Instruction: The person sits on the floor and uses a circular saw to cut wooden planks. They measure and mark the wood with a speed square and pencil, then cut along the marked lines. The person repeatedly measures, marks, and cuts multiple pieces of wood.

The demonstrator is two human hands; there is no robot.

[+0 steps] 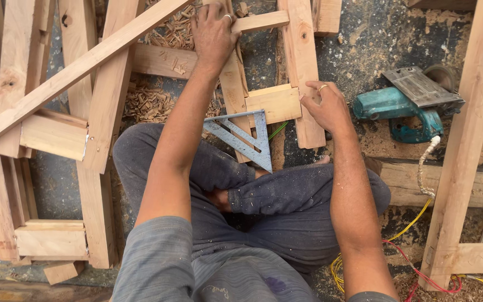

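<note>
I sit cross-legged on the floor over a small wooden frame. My left hand [213,33] presses down on the far end of an upright wooden piece [233,92], where a short cross rail [261,21] meets it. My right hand [326,106] grips the edge of a short wooden block [275,104] set between that piece and a second upright [302,67]. A grey metal triangular square [244,137] lies tilted against the frame just above my knee. A green pencil [278,130] pokes out beneath the block.
A teal electric planer [406,106] with a white cord lies on the floor to the right. Other wooden frames stand left [93,140] and right [465,140]. A long plank [79,70] slants across the upper left. Wood shavings [149,103] and yellow and red wires [403,251] litter the floor.
</note>
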